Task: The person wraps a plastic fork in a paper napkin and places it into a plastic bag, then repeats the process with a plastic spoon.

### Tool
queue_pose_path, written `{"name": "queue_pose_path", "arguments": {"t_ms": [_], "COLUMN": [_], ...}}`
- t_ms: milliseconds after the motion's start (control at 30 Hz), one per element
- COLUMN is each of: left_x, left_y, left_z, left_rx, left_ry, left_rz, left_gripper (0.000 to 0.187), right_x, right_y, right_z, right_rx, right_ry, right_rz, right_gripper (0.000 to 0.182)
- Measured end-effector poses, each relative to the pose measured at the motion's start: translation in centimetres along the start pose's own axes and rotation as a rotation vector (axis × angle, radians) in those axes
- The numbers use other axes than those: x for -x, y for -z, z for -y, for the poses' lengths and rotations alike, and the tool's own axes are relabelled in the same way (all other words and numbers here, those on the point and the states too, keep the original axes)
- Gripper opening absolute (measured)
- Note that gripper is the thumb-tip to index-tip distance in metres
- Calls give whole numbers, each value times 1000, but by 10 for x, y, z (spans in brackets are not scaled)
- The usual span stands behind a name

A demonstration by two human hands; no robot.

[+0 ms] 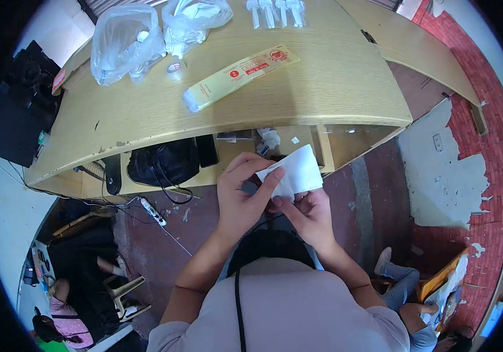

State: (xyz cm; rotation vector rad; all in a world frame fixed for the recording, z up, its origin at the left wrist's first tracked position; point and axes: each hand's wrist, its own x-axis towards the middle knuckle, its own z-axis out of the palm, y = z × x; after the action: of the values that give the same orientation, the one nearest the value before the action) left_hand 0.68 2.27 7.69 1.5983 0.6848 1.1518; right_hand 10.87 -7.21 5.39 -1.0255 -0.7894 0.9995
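A folded white paper or tissue is held in front of my body, just off the desk's front edge. My left hand pinches its left side between thumb and fingers. On its lower right, my right hand grips it with the thumb on top. Part of the paper bends down between the two thumbs. Beyond my hands, a long yellow packet with red print lies slantwise on the desk. Left of the packet's upper side is a small tape roll.
Two clear plastic bags stand at the desk's back left; a pack of white items lies at the back. A black bag sits on the shelf below. Other people sit at lower left and lower right.
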Motion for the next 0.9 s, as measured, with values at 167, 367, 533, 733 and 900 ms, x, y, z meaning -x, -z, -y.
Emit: {"name": "queue_pose_path", "arguments": {"t_ms": [167,367,533,733,900], "left_x": [-3,-3,-1,-7,-5], "left_y": [0,-4,-6,1,1], "left_z": [-1,-7,-6,-7,-9], "left_rx": [-39,56,-34,-68,-20], "left_ry": [-62,-23,-96,-140,-77], "left_rz": [-10,-38,-38,-96,-73], "left_gripper": [13,14,13,13,13], "right_x": [2,-4,-6,-1,-2], "right_y": [4,-4,-2,4,-3], "right_z": [-1,8,7,0,14], "right_rx": [2,-140,-54,154,179], "right_ry": [18,16,17,112,120], "right_rz": [68,49,43,29,50], "right_gripper": [52,57,58,47,49]}}
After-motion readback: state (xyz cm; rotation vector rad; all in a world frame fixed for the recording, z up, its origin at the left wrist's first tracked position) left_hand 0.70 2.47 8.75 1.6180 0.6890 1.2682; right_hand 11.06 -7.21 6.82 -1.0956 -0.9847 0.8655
